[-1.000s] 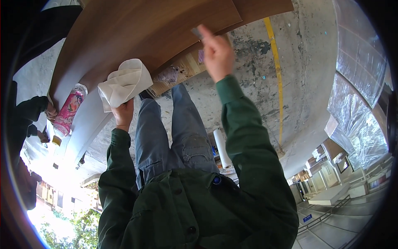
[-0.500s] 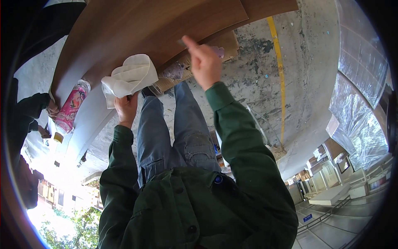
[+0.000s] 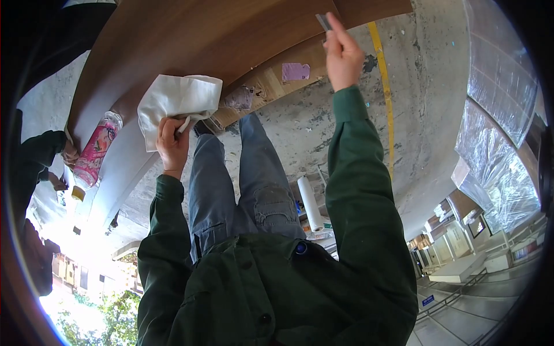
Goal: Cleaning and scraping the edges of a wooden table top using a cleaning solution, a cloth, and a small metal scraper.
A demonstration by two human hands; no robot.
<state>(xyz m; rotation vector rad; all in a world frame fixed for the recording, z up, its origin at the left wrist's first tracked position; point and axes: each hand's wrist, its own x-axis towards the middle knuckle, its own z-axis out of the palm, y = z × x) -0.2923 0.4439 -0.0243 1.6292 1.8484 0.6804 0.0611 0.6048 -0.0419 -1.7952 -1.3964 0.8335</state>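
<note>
My left hand [image 3: 171,147] grips a white cloth [image 3: 180,99] by its lower edge. The cloth lies bunched over the near edge of a brown wood-faced panel [image 3: 190,40]. Above the panel's right part, my right hand [image 3: 344,62] is closed with its index finger stretched along a small flat grey blade [image 3: 323,22]. Whether the blade has a handle is hidden by the fingers. On the left, a clear bottle with a pink label and yellow cap [image 3: 95,154] stands on the panel's pale side, near another person's hand [image 3: 70,154].
Beneath the panel's near edge runs a cardboard strip [image 3: 277,78] with a purple patch [image 3: 296,71]. A yellow line [image 3: 384,75] crosses the worn concrete floor. A white roll [image 3: 310,203] lies beside my leg. Plastic-wrapped goods [image 3: 499,155] stand at the right.
My right hand has moved up and to the right with the blade, over the panel's edge. The cloth is more spread out, and my left fingers now show curled over its edge.
</note>
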